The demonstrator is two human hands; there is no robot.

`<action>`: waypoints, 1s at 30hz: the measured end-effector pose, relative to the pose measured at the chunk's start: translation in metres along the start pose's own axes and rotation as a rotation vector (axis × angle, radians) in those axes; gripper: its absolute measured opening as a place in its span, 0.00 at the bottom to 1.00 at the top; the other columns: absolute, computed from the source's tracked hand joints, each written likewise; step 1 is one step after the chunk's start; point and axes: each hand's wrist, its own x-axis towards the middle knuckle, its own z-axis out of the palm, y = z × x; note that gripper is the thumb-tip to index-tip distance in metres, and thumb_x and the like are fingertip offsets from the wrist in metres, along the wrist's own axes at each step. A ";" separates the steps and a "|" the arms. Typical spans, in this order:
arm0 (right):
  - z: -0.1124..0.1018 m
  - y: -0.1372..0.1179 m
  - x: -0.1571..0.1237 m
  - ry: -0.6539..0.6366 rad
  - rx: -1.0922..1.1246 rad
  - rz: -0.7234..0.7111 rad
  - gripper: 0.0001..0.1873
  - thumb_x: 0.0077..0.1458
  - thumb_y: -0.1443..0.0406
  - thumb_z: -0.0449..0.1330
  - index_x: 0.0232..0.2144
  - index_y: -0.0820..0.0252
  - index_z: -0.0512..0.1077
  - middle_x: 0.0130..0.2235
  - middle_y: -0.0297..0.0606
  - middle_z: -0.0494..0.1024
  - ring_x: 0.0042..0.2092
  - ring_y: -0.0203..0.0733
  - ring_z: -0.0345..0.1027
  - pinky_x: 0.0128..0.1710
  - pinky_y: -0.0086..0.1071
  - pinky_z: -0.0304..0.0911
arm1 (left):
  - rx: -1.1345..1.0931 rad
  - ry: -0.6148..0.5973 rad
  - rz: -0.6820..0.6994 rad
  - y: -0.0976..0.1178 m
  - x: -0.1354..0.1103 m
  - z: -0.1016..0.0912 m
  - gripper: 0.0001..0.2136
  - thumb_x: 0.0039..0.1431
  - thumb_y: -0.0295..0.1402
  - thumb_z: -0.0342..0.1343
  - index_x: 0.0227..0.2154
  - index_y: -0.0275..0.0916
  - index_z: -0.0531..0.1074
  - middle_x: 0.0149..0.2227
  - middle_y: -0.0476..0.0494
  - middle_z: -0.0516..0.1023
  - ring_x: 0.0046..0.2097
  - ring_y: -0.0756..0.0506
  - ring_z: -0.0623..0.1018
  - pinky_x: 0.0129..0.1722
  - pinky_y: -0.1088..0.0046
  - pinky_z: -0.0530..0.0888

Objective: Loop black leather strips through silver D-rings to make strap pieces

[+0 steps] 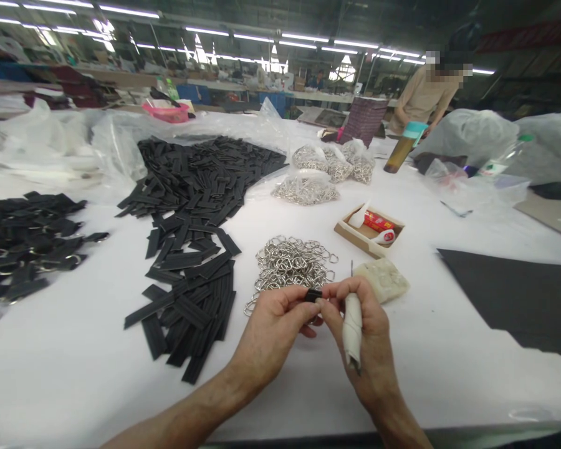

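Note:
Between the fingertips of both hands is a short black strip [313,295], bent over. My left hand [280,324] pinches it from the left, fingers closed. My right hand [362,327] grips its other side with thumb and forefinger, while a tool with a cloth-wrapped handle [352,330] and a thin metal tip rests in the same hand. Whether a ring sits inside the bent strip is hidden by the fingers. Just beyond my hands lies a pile of metal rings [292,262]. Loose black strips [187,305] are heaped to the left.
Strips with rings [19,243] lie far left. Bagged rings [306,187] stand at the back. A small cardboard box [367,240] with glue tubes, a yellowish block [382,279], a black sheet [505,293] and a bottle [404,148] are rightward. A person [425,93] stands across the table.

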 end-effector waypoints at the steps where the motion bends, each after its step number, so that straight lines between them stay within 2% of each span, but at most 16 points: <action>1: 0.000 0.000 0.000 0.007 -0.008 -0.007 0.09 0.50 0.65 0.61 0.27 0.57 0.62 0.29 0.31 0.70 0.27 0.33 0.63 0.25 0.26 0.64 | 0.008 0.003 0.007 -0.001 0.000 0.000 0.07 0.53 0.30 0.54 0.31 0.36 0.77 0.28 0.45 0.76 0.32 0.47 0.74 0.31 0.74 0.73; 7: 0.000 0.002 0.000 0.028 -0.056 -0.049 0.08 0.50 0.65 0.60 0.27 0.57 0.62 0.28 0.31 0.69 0.27 0.32 0.62 0.23 0.24 0.62 | 0.035 0.020 0.006 -0.001 0.000 -0.002 0.07 0.53 0.31 0.55 0.29 0.36 0.77 0.28 0.44 0.77 0.31 0.47 0.74 0.30 0.75 0.73; 15: 0.003 0.006 -0.004 -0.003 0.095 0.067 0.09 0.51 0.65 0.61 0.28 0.57 0.62 0.33 0.32 0.71 0.29 0.34 0.66 0.28 0.27 0.67 | -0.099 0.027 -0.055 -0.002 0.003 -0.006 0.06 0.51 0.30 0.57 0.26 0.34 0.76 0.26 0.44 0.77 0.29 0.49 0.74 0.30 0.76 0.74; 21: 0.003 0.007 -0.004 0.022 0.058 0.101 0.09 0.52 0.64 0.61 0.27 0.57 0.62 0.33 0.33 0.71 0.31 0.35 0.67 0.27 0.26 0.66 | -0.177 0.031 -0.117 -0.004 0.006 -0.006 0.06 0.47 0.31 0.59 0.23 0.32 0.75 0.22 0.46 0.74 0.26 0.49 0.74 0.27 0.73 0.76; 30: 0.005 0.006 -0.001 0.034 0.053 0.102 0.11 0.49 0.63 0.62 0.26 0.58 0.62 0.31 0.32 0.72 0.28 0.34 0.65 0.25 0.26 0.63 | -0.156 0.014 -0.106 -0.008 0.009 -0.007 0.07 0.48 0.32 0.59 0.23 0.32 0.74 0.23 0.46 0.74 0.27 0.49 0.74 0.28 0.73 0.77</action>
